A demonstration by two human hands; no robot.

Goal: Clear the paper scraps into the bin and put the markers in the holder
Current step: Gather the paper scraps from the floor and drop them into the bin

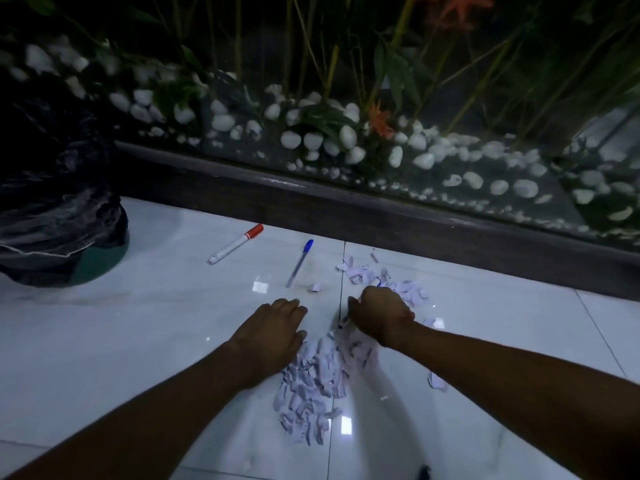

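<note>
White paper scraps [311, 382] lie in a heap on the glossy white floor, with a second patch [398, 282] farther back. My left hand [273, 330] rests flat on the floor at the heap's left edge, fingers together. My right hand [381, 317] is closed around a thin pen whose tip pokes out at its left side, right above the scraps. A white marker with a red cap [235, 244] and a clear pen with a blue cap [299, 263] lie loose beyond my hands. The bin [62, 216], lined with a black bag, stands at the far left.
A dark wooden ledge [381, 216] runs across behind the floor, with a glass-fronted bed of white pebbles and plants [346, 140] above it. A few stray scraps [437, 381] lie to the right of the heap. No holder is in view.
</note>
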